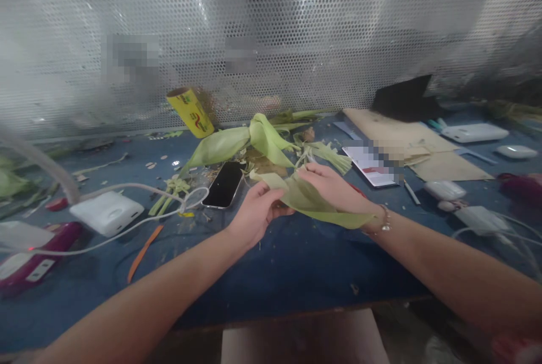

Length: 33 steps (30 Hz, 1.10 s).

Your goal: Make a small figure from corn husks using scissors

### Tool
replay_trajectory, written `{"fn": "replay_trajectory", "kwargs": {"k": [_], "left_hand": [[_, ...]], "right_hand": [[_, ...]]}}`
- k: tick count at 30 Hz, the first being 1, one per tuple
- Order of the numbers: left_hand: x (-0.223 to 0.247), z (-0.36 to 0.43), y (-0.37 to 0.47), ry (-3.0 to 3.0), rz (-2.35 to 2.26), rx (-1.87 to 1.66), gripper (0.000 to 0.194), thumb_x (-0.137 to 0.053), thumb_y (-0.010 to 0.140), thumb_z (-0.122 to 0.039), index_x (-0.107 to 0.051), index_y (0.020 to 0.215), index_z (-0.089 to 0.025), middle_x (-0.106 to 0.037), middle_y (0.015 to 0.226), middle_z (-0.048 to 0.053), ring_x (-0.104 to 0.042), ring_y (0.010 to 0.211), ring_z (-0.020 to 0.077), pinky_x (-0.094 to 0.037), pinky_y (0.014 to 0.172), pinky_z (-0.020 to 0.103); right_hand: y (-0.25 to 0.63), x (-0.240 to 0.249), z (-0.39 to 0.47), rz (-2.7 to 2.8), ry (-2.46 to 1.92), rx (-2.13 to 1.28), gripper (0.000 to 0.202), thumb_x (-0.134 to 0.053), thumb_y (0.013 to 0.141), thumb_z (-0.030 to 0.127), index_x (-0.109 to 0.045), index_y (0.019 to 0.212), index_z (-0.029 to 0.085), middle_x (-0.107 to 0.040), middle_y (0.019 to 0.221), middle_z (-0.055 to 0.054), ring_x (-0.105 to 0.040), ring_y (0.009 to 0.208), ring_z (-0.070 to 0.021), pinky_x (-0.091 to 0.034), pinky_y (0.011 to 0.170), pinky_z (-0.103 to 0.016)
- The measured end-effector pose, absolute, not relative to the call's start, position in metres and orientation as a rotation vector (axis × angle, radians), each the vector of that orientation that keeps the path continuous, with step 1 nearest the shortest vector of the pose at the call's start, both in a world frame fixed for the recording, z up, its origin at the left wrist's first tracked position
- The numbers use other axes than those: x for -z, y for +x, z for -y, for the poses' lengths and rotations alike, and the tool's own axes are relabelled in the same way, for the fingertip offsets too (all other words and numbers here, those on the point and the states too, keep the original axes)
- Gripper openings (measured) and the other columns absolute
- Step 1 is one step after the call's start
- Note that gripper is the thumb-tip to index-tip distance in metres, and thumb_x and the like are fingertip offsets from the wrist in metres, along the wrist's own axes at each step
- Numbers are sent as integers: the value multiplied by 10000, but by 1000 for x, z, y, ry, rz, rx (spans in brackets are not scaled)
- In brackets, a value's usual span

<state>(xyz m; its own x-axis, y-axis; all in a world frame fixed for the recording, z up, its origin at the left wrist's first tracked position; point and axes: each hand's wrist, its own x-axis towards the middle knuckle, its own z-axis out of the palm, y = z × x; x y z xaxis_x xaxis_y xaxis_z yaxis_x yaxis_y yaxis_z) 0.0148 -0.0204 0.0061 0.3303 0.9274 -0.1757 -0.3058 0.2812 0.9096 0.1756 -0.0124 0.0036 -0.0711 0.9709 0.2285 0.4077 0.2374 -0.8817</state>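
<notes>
Near the middle of the table, my left hand (258, 211) pinches the near end of a pale green leaf (311, 197) that looks like corn husk. My right hand (328, 180), with a bracelet at the wrist, is closed on the bunched part of the same leaf; its fingertips are partly hidden. One leaf tip trails to the right under the right wrist. Just beyond my hands a folded, arched green leaf (266, 141) rises, and another broad leaf (220, 149) stretches left. Whether these join the held leaf I cannot tell. A bundle of cut leaf strips (330, 156) lies behind my right hand.
Around lie a black-screened phone (224, 183), a yellow tube (192, 114), a white charger (108, 211) with cables, a purple power strip (40, 262) and an orange strip (144, 254). To the right are a second phone (366, 163) and brown cardboard (389, 132). Perforated metal (271, 14) stands behind.
</notes>
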Motion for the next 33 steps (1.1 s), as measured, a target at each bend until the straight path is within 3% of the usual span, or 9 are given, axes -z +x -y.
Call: {"fn": "replay_trajectory", "kwargs": {"k": [5,9,13,15,20,25,33], "left_hand": [[-6,21,18,902,-818,-1123,154,-610,654,-177,-616,805,-149,-669,776,19,-617,688,140,-515,645,287],[-1,17,16,991,-849,-1214,104,-602,651,-166,-606,754,-155,-651,753,4,-595,680,126,-489,648,260],[6,13,12,1154,-963,-1205,29,-576,682,-172,-570,709,-166,-586,672,-34,-529,594,85,-438,577,207],[7,14,11,1195,-984,-1189,33,-569,706,-197,-553,700,-169,-559,660,-43,-503,571,75,-421,552,195],[2,21,15,1155,-916,-1088,139,-595,735,-297,-534,795,-188,-577,753,-30,-560,660,108,-472,588,229],[0,28,18,1152,-860,-995,288,-659,706,-321,-497,913,-202,-589,817,-21,-589,720,123,-507,642,261],[-8,32,19,1184,-836,-794,208,-604,747,-330,-493,804,-164,-604,649,-4,-604,557,126,-524,625,305]], "right_hand": [[180,-1,6,1608,-1306,-773,153,-460,801,282,-532,894,183,-598,896,-42,-569,842,-174,-454,769,-348],[181,3,9,1675,-1121,-653,337,-402,783,116,-469,1100,205,-530,1213,-92,-491,1143,-195,-389,961,-419],[175,2,21,1876,-949,-532,513,-318,743,-17,-427,1173,240,-395,1372,-62,-326,1302,-160,-281,1078,-430],[170,3,25,1877,-929,-499,526,-344,737,-22,-420,1179,252,-360,1385,-56,-302,1316,-165,-314,1070,-419],[162,10,23,1684,-924,-716,412,-472,767,80,-412,1128,267,-331,1356,-76,-467,1183,-184,-539,813,-307],[165,10,19,1743,-999,-528,411,-529,727,93,-441,1099,242,-460,1191,-78,-492,1109,-195,-509,852,-357],[174,-8,29,2166,-973,-22,415,-407,715,12,-492,1073,204,-564,1115,-88,-492,1086,-227,-394,933,-428]]}}
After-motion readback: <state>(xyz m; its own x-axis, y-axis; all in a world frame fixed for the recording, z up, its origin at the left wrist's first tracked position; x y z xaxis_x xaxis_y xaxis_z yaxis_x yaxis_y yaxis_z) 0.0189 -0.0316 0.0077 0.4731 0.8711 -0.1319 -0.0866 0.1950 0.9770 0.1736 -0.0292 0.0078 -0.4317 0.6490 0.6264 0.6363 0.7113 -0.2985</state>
